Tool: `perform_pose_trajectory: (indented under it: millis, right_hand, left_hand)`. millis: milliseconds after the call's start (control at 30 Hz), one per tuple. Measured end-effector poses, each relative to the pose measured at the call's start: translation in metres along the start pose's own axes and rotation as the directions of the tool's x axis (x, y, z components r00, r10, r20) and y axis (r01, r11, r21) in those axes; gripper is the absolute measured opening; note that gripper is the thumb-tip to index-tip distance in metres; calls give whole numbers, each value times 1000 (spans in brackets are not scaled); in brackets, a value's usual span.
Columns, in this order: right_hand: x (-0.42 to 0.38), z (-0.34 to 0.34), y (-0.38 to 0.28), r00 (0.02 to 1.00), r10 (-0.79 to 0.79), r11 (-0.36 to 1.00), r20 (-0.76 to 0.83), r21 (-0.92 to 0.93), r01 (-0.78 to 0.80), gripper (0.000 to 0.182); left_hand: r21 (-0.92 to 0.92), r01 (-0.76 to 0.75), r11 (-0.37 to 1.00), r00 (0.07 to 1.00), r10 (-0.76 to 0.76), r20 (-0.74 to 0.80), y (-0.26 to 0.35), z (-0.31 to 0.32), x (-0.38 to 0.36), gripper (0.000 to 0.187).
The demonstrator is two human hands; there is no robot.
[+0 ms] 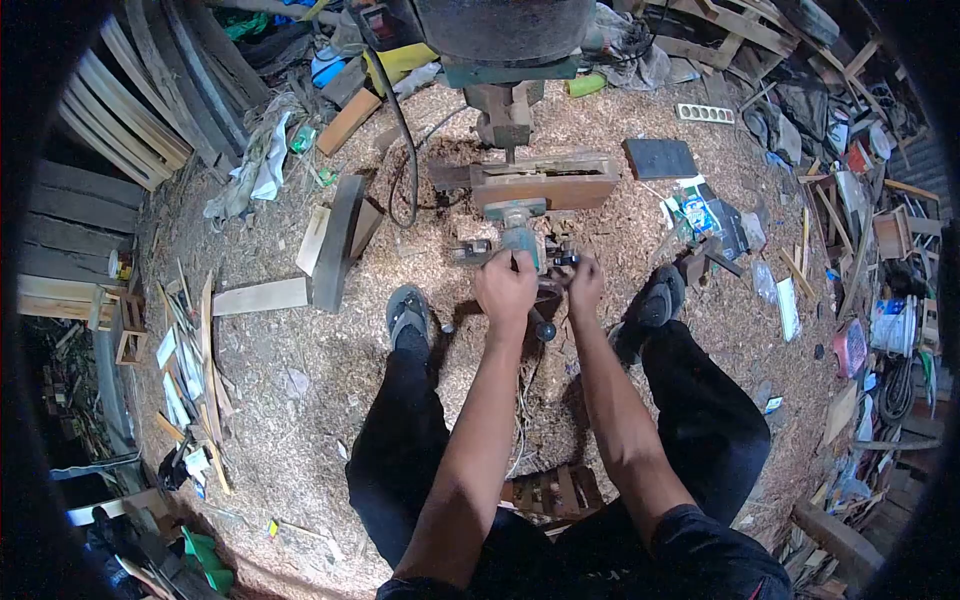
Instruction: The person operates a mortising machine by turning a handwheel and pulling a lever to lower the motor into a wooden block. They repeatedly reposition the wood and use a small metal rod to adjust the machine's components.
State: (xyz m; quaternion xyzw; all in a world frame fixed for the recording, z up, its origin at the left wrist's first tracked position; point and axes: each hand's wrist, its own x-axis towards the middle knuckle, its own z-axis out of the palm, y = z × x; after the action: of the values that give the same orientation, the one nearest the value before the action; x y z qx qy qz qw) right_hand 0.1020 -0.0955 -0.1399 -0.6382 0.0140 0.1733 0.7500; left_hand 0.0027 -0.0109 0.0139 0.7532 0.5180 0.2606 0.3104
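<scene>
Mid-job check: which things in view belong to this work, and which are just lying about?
Seemingly in the job:
machine
slotted wood beneath it
teal fixture
left hand and right hand, at the fixture

Lying about:
dark slab
pale plank
shavings

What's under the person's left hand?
A teal metal part shows just beyond the left hand and appears to run under it; a dark ball knob shows on the near side. Whatever the hand covers is hidden.
</scene>
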Motion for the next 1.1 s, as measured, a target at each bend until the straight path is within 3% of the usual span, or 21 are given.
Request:
perform_pose_trajectory:
  millis: [67, 133, 167, 200, 233, 267, 333, 367, 433, 467, 500, 567, 600, 633, 667, 767, 800, 933, 1033, 1067, 1100]
  right_hand:
    - [14, -19, 1, 841, 538, 843, -51, 47, -536, 36]
    - [5, -14, -25, 980, 196, 960, -35, -195, -199, 42]
    - [-4, -3, -30, 973, -231, 908, 12, -357, 220, 47]
    - [-16, 3, -30, 794, -595, 661, 127, -485, 573, 52]
    - [-20, 6, -18, 893, -449, 805, 14, -428, 411, 55]
    - [-17, 2, -13, 993, 77, 953, -93, -284, -101, 51]
    - [-2, -8, 10, 825, 545, 818, -148, -122, -562, 47]
    - [3, -14, 22, 842, 504, 834, -194, -145, -533, 48]
    - [-4, -5, 8, 976, 2, 903, -217, -418, -95, 52]
    - [-11, -2, -5, 892, -446, 720, -76, -622, 307, 55]
    - [-21, -2, -14, 626, -765, 343, 153, -726, 596, 58]
    - [-26, -13, 2, 975, -220, 819, -34, -549, 166, 57]
    - [-14, -26, 23, 983, 126, 900, -133, -400, -170, 56]
    - [-4, -32, 38, 870, 465, 843, -164, -220, -492, 55]
    - [-5, -32, 46, 984, 124, 969, -129, -198, -148, 62]
    - [-13, -6, -3, 983, 157, 975, -98, -141, -170, 66]
    - [-13, -3, -27, 925, 364, 915, -105, -144, -376, 66]
    - [32, -40, 58, 826, 530, 848, -191, 155, -507, 55]
    - [14, -16, 17, 972, -107, 993, -209, -78, 92, 45]
    - [-13, 6, -22, 971, -142, 987, -195, -109, 122, 38]
    - [-5, -8, 6, 976, 47, 979, -212, -184, -87, 39]
  left_hand:
    - [-11, -13, 1000, 1000, 12, -17, -1, 0, -1, 33]
    - [-22, -40, 999, 998, 39, -49, -1, 2, 3, 33]
    - [-26, -51, 998, 996, 49, -69, -3, 5, 5, 33]
    - [-29, -54, 998, 995, 52, -81, -5, 7, 1, 33]
    - [-35, -62, 997, 996, 59, -69, -6, 7, -1, 32]
    - [-42, -71, 997, 996, 68, -58, -7, 5, -1, 32]
    - [-55, -97, 994, 993, 93, -68, -7, 6, 1, 31]
    - [-59, -92, 994, 994, 88, -69, -9, 7, -1, 31]
    - [-60, -91, 994, 994, 87, -73, -9, 5, 0, 31]
    - [-68, -102, 993, 992, 96, -80, -9, 5, 3, 31]
    - [-75, -106, 992, 992, 100, -81, -9, 6, 2, 31]
    - [-79, -106, 991, 992, 99, -78, -10, 5, -3, 31]
    - [-80, -103, 992, 992, 96, -83, -9, 6, -2, 31]
    - [-81, -101, 992, 992, 93, -90, -8, 6, 0, 31]
    - [-72, -108, 992, 990, 100, -98, -6, 6, 3, 31]
    - [-37, -112, 993, 990, 108, -88, -8, 4, -3, 30]
    - [-32, -116, 993, 990, 113, -81, -9, 5, -2, 30]
    - [-65, -173, 983, 973, 160, -168, -4, 3, 1, 30]
    - [-90, -167, 982, 974, 150, -169, -3, 3, 1, 29]
    - [-80, -160, 984, 977, 146, -156, -4, 3, 2, 29]
    - [-69, -153, 986, 980, 143, -138, -4, 2, 2, 29]
